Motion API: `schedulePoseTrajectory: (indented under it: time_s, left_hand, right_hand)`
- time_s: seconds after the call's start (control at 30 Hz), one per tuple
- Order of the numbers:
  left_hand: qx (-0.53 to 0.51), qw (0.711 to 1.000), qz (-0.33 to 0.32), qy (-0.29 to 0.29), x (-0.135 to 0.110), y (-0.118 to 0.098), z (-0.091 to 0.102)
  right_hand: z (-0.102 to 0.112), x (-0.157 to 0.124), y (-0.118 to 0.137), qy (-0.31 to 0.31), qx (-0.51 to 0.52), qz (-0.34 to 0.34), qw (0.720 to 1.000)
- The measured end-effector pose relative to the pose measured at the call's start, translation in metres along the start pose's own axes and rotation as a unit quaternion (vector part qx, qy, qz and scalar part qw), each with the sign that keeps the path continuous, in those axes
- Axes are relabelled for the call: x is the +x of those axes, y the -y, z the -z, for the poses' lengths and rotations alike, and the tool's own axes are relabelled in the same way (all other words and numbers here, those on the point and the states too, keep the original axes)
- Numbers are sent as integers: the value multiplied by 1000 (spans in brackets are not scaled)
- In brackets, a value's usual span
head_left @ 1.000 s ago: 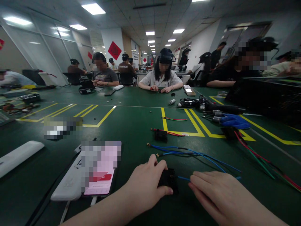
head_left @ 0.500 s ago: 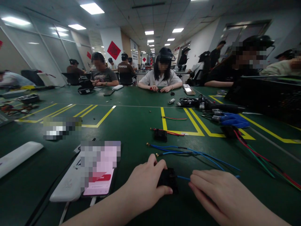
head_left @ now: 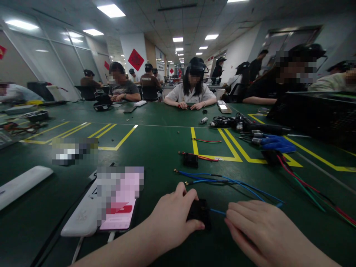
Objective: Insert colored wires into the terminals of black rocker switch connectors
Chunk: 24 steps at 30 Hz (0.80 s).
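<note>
My left hand grips a small black plastic connector housing on the green table, thumb at its near side and fingers over its far side. From the right side of this block runs a blue wire. My right hand is closed on that wire a short way from the block, its fingers pressed together. The wire's inner end at the block is too small to make out. Just beyond both hands lie several loose blue wires with brass-coloured terminals at their left ends.
Farther off lies another black block with red and yellow wires. A phone and a white power bank lie left. At right are a blue glove, a power screwdriver and a wired connector. A co-worker sits opposite.
The view has shifted very slightly. Both hands keep nearly the same grip and place on the black housing and the blue wire.
</note>
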<state>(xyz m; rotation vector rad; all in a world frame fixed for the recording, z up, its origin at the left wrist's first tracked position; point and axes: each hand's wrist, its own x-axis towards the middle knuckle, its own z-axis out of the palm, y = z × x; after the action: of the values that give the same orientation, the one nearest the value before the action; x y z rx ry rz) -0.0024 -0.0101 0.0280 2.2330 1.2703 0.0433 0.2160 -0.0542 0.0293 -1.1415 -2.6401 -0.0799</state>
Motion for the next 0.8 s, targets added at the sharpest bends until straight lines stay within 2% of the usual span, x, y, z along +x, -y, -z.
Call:
schedulePoseTrajectory:
  time_s: [0.07,0.1,0.17,0.27,0.37,0.47,0.53,0.63,0.7,0.8]
  left_hand:
    - [1,1000,-3,0,0,0,0]
    - [2,1000,-3,0,0,0,0]
    - [2,1000,1,2,0,1,0]
    - [4,1000,2,3,0,2,-1]
    - [3,1000,-2,4,0,2,0]
    - [0,1000,-2,1,0,2,0]
    - [-1,1000,3,5,0,1,0]
    - [-7,1000,7,15,1,1,0]
    - [-7,1000,8,17,1,1,1]
    - [-3,1000,8,13,1,1,1]
  right_hand:
    - [-1,-1,0,-15,-14,13,1000]
    - [-2,-1,-1,-1,-4,-4,1000]
    - [-4,1,-3,62,47,-66,995]
    - [-6,5,-5,146,128,-143,970]
    - [-7,7,-5,163,144,-152,964]
    - [-5,6,-6,105,93,-111,984]
    - [-1,3,-6,26,40,-65,997]
    - [6,1,-6,-88,-7,-17,996]
    - [7,1,-7,-117,-20,-14,993]
    - [-1,3,-14,-99,-33,-47,993]
